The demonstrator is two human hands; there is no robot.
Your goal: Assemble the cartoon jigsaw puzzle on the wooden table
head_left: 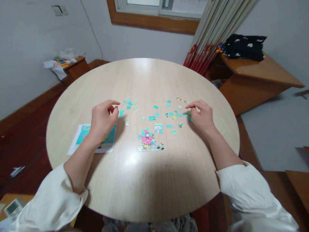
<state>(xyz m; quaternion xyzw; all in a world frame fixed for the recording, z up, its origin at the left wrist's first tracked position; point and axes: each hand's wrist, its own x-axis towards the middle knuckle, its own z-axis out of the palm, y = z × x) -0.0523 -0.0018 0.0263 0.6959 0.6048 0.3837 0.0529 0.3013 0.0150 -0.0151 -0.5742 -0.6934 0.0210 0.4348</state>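
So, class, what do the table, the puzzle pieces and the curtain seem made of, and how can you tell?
Table: wood or wood-look laminate, smooth and slightly glossy, going by its fine grain and bright reflections.
Puzzle pieces: probably printed card, as they look thin and flat; finish unclear.
Curtain: fabric, seemingly matte, hanging in folds.

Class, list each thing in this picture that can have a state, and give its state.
Left hand: half-curled, with a gap at the thumb.
Right hand: half-curled, index finger extended; contact with pieces unclear.
Puzzle section: partly assembled, with an uneven upper edge.
Other puzzle pieces: scattered, some clustered.
Picture sheet: lying flat, partly hidden.
Curtain: gathered aside, hanging in folds.
Black cloth: bunched up.
Window: cannot tell if open or shut.
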